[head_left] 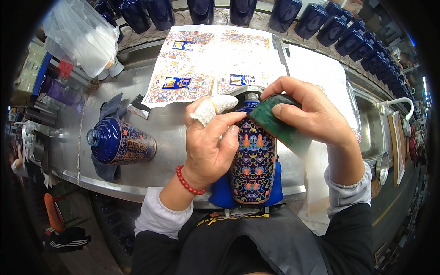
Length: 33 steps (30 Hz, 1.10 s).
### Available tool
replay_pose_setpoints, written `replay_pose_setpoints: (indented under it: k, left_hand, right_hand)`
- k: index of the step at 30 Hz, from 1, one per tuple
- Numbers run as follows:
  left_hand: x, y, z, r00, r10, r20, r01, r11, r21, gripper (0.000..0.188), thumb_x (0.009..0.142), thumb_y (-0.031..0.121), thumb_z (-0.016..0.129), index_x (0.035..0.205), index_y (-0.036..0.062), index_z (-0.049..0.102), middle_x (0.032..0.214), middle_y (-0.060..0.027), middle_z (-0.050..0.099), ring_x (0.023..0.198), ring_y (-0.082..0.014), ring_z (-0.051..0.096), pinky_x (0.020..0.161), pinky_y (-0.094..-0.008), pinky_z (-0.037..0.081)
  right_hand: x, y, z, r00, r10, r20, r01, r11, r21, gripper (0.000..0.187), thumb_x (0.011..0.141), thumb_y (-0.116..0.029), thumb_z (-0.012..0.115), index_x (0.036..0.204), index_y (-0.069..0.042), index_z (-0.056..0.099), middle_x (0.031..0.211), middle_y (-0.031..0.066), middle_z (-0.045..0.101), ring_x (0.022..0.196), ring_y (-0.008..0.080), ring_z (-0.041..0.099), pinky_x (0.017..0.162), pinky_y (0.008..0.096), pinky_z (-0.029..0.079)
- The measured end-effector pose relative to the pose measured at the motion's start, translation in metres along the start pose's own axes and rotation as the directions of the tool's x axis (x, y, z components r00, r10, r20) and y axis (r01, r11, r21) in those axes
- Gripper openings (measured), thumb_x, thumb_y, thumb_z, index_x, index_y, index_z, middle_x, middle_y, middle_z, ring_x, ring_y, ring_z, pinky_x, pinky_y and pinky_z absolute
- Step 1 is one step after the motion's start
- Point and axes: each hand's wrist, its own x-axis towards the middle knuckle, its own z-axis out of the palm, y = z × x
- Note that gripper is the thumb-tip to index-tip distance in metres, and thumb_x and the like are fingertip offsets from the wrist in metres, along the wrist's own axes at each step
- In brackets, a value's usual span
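A dark blue glass bottle with a colourful floral pattern lies in front of me, neck pointing away, on a blue cloth pad. My left hand is at its upper left side, index finger and thumb pressed against the shoulder; white fabric finger covers sit on other fingers. My right hand is closed on a green flat scraper, its edge against the bottle's shoulder near the clear glass neck. The scraper hides part of the pattern there.
Another patterned blue bottle lies on a grey cloth at left. Printed decal sheets cover the metal table's back. Plain blue bottles line the far conveyor. A sink with white tap stands right; a plastic bag is far left.
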Motion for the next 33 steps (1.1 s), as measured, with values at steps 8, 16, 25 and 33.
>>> replay_pose_setpoints:
  k: [8, 16, 25, 33]
  left_hand:
    - [-0.002, 0.001, 0.0, 0.999, -0.036, 0.015, 0.036, 0.998, -0.046, 0.026, 0.087, 0.006, 0.063, 0.11, 0.0028, 0.075, 0.116, -0.0169, 0.07, 0.12, -0.0362, 0.053, 0.109, -0.0456, 0.037]
    - [-0.001, 0.005, 0.0, 0.997, -0.07, 0.012, 0.071, 0.994, -0.086, 0.026, 0.088, 0.006, 0.063, 0.111, 0.0024, 0.075, 0.117, -0.0167, 0.07, 0.12, -0.0361, 0.053, 0.108, -0.0455, 0.039]
    - [-0.003, 0.011, 0.002, 0.988, -0.15, 0.032, 0.154, 0.964, -0.217, 0.03, 0.089, 0.006, 0.063, 0.117, 0.0014, 0.074, 0.12, -0.0171, 0.07, 0.12, -0.0357, 0.053, 0.107, -0.0452, 0.04]
    - [-0.015, 0.02, -0.001, 1.0, -0.002, 0.03, -0.001, 0.996, 0.09, 0.051, 0.098, 0.025, 0.061, 0.138, -0.0064, 0.06, 0.117, -0.0162, 0.07, 0.117, -0.0341, 0.052, 0.105, -0.0453, 0.036]
  right_hand:
    - [-0.002, 0.001, 0.001, 1.0, 0.012, -0.005, -0.012, 1.0, 0.005, 0.027, 0.089, -0.013, 0.061, 0.113, -0.001, 0.067, 0.089, 0.003, 0.068, 0.084, 0.0088, 0.062, 0.075, 0.0271, 0.052]
    - [-0.003, 0.001, 0.003, 1.0, 0.012, -0.006, -0.011, 0.997, 0.08, 0.028, 0.09, -0.014, 0.061, 0.113, 0.0, 0.066, 0.093, 0.0035, 0.068, 0.086, 0.0091, 0.061, 0.077, 0.0267, 0.051]
    - [-0.008, 0.007, 0.0, 1.0, 0.02, -0.018, -0.017, 0.994, 0.111, 0.032, 0.09, -0.017, 0.062, 0.116, 0.001, 0.066, 0.097, 0.0041, 0.069, 0.089, 0.0098, 0.062, 0.079, 0.0271, 0.051]
    - [-0.025, 0.016, -0.004, 0.994, -0.023, -0.102, 0.028, 0.998, 0.052, 0.032, 0.092, -0.018, 0.062, 0.119, 0.001, 0.064, 0.104, 0.0063, 0.068, 0.096, 0.0105, 0.062, 0.085, 0.0255, 0.049]
